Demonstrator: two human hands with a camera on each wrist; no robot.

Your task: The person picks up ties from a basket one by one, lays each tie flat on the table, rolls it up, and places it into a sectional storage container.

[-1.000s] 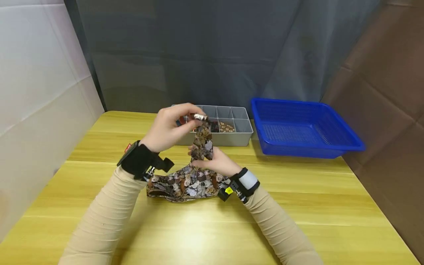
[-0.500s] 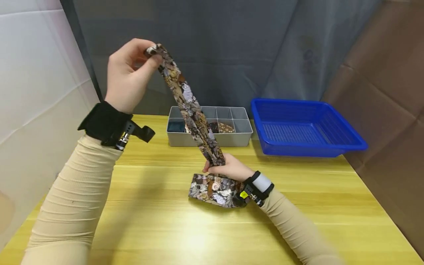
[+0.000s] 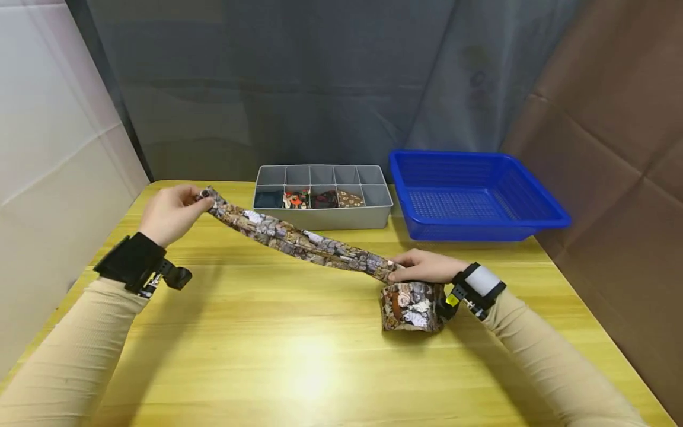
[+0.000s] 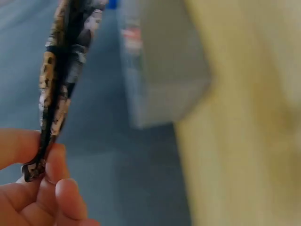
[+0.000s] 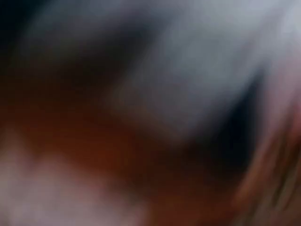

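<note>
Two hands are stretching a patterned necktie (image 3: 299, 240) over the wooden table (image 3: 299, 356). Left hand (image 3: 169, 213) is pinching the narrow tip, and the left wrist view (image 4: 54, 94) is showing that pinch edge-on; right wrist view is just blur. Right hand (image 3: 427, 267) is pinching the tie above the bunched wide end. Half a second ago the left hand was way higher. Fabric's looking silky, flat.

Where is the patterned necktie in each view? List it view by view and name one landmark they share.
Head: the necktie stretches from the left hand down to the right hand, centre frame.
Left wrist: its narrow end hangs at upper left, pinched by fingers.
Right wrist: too blurred to tell.
Shared landmark: the grey divided box.
</note>
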